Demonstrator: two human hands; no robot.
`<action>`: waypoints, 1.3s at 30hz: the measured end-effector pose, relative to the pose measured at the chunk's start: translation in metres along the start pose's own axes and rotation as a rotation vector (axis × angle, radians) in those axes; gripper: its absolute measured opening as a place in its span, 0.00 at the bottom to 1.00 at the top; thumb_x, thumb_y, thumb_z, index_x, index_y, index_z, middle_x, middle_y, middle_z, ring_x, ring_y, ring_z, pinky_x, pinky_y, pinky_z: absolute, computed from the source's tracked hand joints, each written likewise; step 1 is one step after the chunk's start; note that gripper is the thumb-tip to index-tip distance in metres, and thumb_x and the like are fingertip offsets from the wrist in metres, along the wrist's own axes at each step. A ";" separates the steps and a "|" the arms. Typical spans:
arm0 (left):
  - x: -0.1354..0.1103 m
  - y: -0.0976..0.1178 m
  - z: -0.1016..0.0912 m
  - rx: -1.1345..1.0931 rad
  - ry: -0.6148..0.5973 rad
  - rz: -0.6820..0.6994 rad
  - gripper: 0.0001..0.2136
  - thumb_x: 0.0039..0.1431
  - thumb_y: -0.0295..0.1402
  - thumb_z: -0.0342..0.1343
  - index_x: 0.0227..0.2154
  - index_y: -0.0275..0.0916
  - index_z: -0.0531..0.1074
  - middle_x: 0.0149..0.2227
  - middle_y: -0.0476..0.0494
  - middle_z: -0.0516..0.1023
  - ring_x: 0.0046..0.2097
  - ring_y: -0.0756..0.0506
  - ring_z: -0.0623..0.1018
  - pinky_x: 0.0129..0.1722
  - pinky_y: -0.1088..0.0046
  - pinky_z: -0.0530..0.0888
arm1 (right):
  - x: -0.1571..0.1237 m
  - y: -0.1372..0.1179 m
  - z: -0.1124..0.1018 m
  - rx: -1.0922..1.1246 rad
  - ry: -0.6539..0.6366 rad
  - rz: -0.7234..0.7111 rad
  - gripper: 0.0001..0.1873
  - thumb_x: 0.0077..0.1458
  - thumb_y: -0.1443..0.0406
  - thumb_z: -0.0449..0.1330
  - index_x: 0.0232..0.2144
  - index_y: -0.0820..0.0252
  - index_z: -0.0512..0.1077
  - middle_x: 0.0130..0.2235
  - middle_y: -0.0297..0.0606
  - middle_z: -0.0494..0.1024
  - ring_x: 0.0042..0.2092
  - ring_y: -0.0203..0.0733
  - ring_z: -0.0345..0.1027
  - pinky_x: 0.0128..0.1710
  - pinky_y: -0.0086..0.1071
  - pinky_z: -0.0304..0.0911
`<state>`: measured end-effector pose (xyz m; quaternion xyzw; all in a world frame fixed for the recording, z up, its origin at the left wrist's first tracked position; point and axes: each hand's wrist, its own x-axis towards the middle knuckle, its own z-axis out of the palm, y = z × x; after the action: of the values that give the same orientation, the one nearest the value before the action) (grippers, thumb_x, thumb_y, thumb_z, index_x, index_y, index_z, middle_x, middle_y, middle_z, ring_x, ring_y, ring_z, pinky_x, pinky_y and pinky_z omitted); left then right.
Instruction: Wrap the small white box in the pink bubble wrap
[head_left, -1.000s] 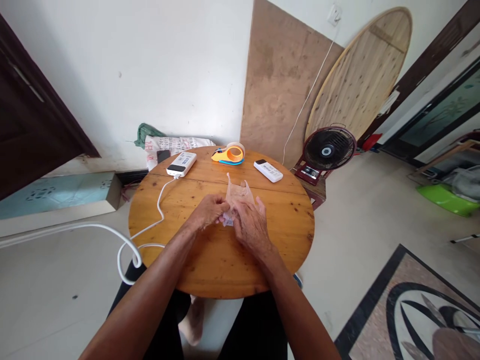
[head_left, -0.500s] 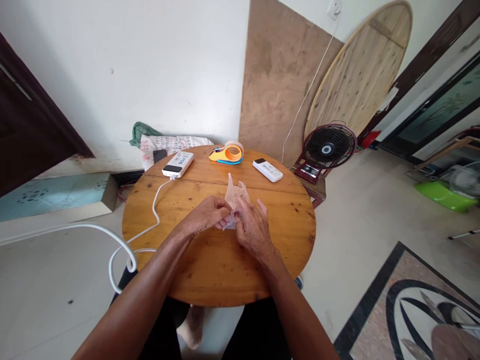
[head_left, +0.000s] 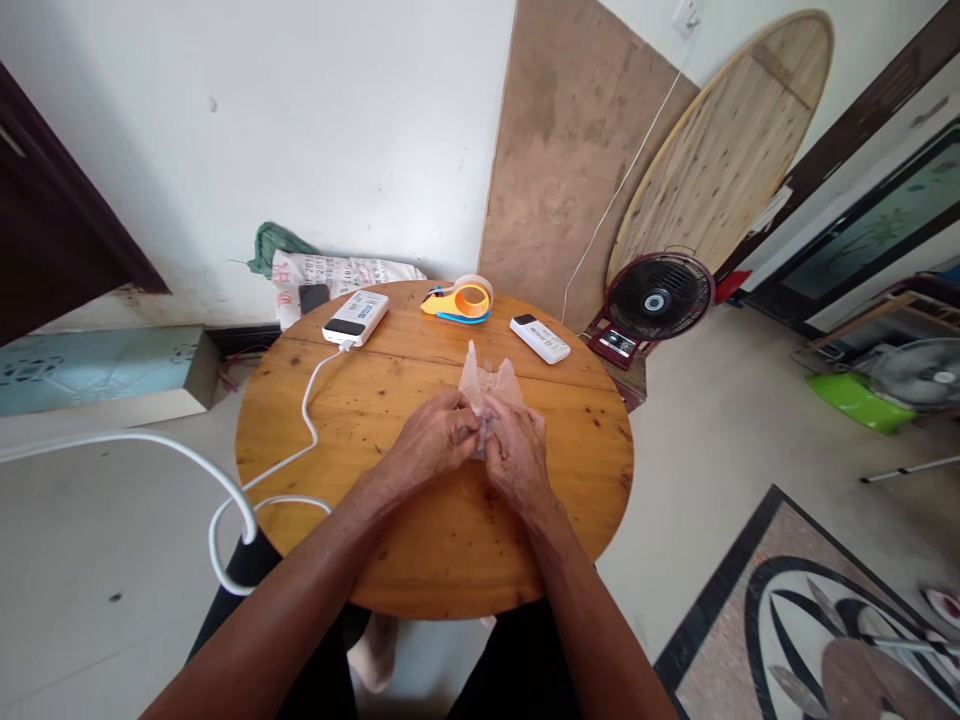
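Both hands meet over a crumpled, translucent pinkish-white plastic wrap (head_left: pixel 489 380) near the middle of the round wooden table (head_left: pixel 360 400). My left hand (head_left: pixel 435 432) is closed, its fingertips pinching the wrap's near left part. From the other side my right hand (head_left: pixel 517 448) grips the wrap with bent fingers. Two pointed corners of the wrap stand up beyond the fingers. Whatever the wrap may contain is hidden by the hands.
An orange tape dispenser (head_left: pixel 459 300) lies at the table's far edge. To its left is a white power bank (head_left: pixel 355 318) with a white cable (head_left: pixel 307 410) plugged in; a second white power bank (head_left: pixel 540 339) lies right. Beyond the table stands a dark red fan (head_left: pixel 654 300).
The right hand's fingers, partly spread before, have curled in around the wrap. Both hands are closer together, and the wrap's upper corners stand wider apart. The camera view has shifted slightly.
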<state>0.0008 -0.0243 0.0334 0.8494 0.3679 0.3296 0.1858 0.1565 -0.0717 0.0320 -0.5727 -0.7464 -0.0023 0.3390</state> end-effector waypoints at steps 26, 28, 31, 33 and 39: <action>-0.001 0.003 0.005 0.214 0.008 0.168 0.08 0.54 0.26 0.53 0.30 0.39 0.77 0.36 0.43 0.78 0.39 0.44 0.70 0.43 0.66 0.68 | 0.002 0.024 -0.005 -0.028 -0.113 0.477 0.23 0.49 0.64 0.54 0.49 0.59 0.68 0.34 0.38 0.77 0.31 0.42 0.67 0.33 0.30 0.60; -0.001 0.003 0.006 0.217 -0.005 0.176 0.08 0.55 0.26 0.53 0.31 0.40 0.77 0.36 0.43 0.78 0.39 0.44 0.70 0.43 0.66 0.67 | 0.002 0.024 -0.004 0.001 -0.063 0.482 0.21 0.47 0.66 0.54 0.46 0.60 0.69 0.33 0.38 0.77 0.30 0.41 0.66 0.33 0.30 0.60; -0.001 0.002 0.007 0.225 -0.007 0.181 0.08 0.55 0.26 0.53 0.31 0.40 0.77 0.37 0.43 0.78 0.40 0.44 0.69 0.43 0.66 0.67 | 0.004 0.022 -0.002 0.247 0.003 0.517 0.19 0.47 0.64 0.55 0.44 0.61 0.69 0.34 0.38 0.77 0.31 0.40 0.67 0.33 0.30 0.62; -0.001 0.002 0.008 0.230 -0.003 0.183 0.08 0.55 0.26 0.53 0.31 0.40 0.77 0.37 0.44 0.78 0.40 0.44 0.69 0.44 0.66 0.66 | 0.004 0.021 0.000 0.546 0.017 0.543 0.19 0.47 0.62 0.57 0.43 0.61 0.69 0.36 0.38 0.77 0.33 0.40 0.69 0.33 0.30 0.64; -0.001 0.002 0.009 0.226 -0.016 0.193 0.09 0.56 0.26 0.52 0.29 0.40 0.77 0.37 0.43 0.77 0.39 0.44 0.69 0.42 0.66 0.66 | 0.009 0.015 0.007 1.004 0.044 0.640 0.21 0.46 0.59 0.61 0.42 0.63 0.69 0.31 0.35 0.77 0.28 0.36 0.69 0.29 0.29 0.65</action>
<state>0.0072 -0.0272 0.0280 0.8990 0.3178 0.2955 0.0592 0.1646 -0.0565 0.0253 -0.5387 -0.4395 0.4413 0.5674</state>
